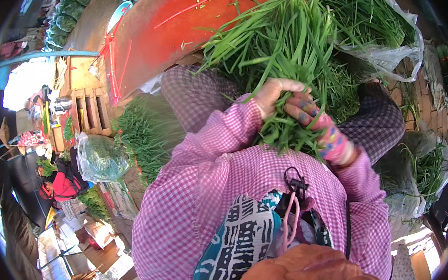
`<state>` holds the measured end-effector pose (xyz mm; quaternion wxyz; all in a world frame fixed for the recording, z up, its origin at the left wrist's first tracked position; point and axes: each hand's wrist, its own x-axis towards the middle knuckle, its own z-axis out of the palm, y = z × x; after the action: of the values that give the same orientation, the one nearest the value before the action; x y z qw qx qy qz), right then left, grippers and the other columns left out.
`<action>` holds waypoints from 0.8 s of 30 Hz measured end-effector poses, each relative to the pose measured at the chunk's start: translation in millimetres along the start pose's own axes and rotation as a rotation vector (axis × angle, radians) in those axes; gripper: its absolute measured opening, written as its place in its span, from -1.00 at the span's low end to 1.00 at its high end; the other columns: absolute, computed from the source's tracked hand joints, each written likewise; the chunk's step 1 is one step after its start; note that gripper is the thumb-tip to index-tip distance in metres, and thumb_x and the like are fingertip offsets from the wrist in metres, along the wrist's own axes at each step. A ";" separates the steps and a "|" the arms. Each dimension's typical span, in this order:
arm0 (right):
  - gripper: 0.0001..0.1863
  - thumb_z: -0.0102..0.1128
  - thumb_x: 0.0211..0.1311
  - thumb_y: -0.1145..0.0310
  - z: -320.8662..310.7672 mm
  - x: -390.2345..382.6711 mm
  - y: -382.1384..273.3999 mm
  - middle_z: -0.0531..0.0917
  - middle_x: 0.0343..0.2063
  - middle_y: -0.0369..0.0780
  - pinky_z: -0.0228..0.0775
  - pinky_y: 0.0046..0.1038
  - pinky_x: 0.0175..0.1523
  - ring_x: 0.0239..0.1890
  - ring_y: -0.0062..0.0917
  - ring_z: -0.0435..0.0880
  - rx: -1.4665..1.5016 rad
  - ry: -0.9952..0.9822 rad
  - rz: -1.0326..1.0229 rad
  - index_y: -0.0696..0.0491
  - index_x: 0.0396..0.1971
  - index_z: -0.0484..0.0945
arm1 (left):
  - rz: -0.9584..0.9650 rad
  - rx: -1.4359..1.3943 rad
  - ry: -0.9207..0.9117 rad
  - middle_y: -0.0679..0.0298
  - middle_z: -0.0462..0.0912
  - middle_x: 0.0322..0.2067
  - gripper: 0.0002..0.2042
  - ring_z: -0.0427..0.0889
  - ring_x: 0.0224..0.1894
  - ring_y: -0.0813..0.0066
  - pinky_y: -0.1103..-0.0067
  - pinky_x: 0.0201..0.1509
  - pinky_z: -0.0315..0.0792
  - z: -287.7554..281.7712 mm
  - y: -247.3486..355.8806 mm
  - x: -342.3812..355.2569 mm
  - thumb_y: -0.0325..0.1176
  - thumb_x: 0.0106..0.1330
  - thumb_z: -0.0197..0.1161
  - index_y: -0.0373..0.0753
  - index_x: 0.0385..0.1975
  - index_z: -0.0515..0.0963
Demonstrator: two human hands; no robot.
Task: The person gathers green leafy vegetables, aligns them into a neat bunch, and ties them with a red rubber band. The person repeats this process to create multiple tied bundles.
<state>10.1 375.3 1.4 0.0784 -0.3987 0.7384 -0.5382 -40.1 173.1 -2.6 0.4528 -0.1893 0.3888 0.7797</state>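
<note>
A long bunch of green leafy stalks [279, 36] rises from between my hands over my lap. My left hand [274, 95] has its fingers closed around the bunch at its narrowed middle. Just right of it and slightly lower, my right hand [312, 123], in a pink patterned glove with fingertips showing, also grips the bunch. The shorter, looser ends hang below my hands against my chest. Under and behind the bunch lies a heap of cut greens [346, 91] between my legs, which are in checked trousers.
A red-orange board [181, 18] with pink ties lies ahead. Open bags of greens sit at upper right [380, 31] and right [424, 169]. At left are a pile of greens [137, 136], a wrapped bundle [101, 156], a wooden pallet [87, 108] and a blue pipe [41, 57].
</note>
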 end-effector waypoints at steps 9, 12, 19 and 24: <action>-0.43 0.08 0.50 0.29 -79.8 -22.1 178.3 0.61 0.13 -0.19 0.32 -0.41 0.36 0.24 -0.46 0.48 0.172 0.288 0.742 -0.04 0.45 0.24 | 0.334 0.625 0.097 0.17 0.76 -0.07 -0.52 0.69 0.04 0.36 0.40 0.24 0.50 -28.6 22.9 -107.7 -0.36 0.20 0.35 -0.30 0.16 0.59; -0.65 -0.01 0.54 0.29 -30.4 -25.6 288.6 0.68 -0.12 -0.30 0.48 -0.44 0.04 -0.09 -0.52 0.61 -0.123 0.244 0.601 0.04 0.22 0.49 | 0.668 1.528 0.143 0.18 0.68 0.07 -0.40 0.65 0.12 0.34 0.42 0.29 0.47 -51.2 34.2 -122.5 -0.27 0.32 0.29 -0.24 0.37 0.35; -0.65 0.24 0.32 0.20 -61.5 -36.1 288.6 0.58 -0.13 -0.29 0.33 -0.31 -0.07 -0.12 -0.46 0.49 -1.102 -0.055 0.767 -0.03 0.06 0.57 | 0.392 0.354 0.215 0.18 0.62 0.13 -0.27 0.59 0.15 0.38 0.42 0.28 0.46 -89.2 43.1 -161.1 -0.72 0.04 0.38 -0.32 0.32 0.36; -0.15 0.46 -0.02 0.15 -85.4 2.6 139.8 0.33 0.30 -0.18 0.01 -0.07 0.38 0.34 -0.23 0.25 -1.022 0.359 0.470 -0.14 0.35 0.33 | 0.426 0.763 0.299 0.25 0.65 0.07 -0.34 0.60 0.09 0.42 0.45 0.23 0.46 -85.0 61.2 -182.3 -0.70 0.01 0.37 -0.33 0.23 0.45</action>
<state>-108.7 450.5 -82.7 -0.1327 -0.1143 0.9743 -0.1415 -2.7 -12.5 88.7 0.2587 -0.0354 0.7393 0.6207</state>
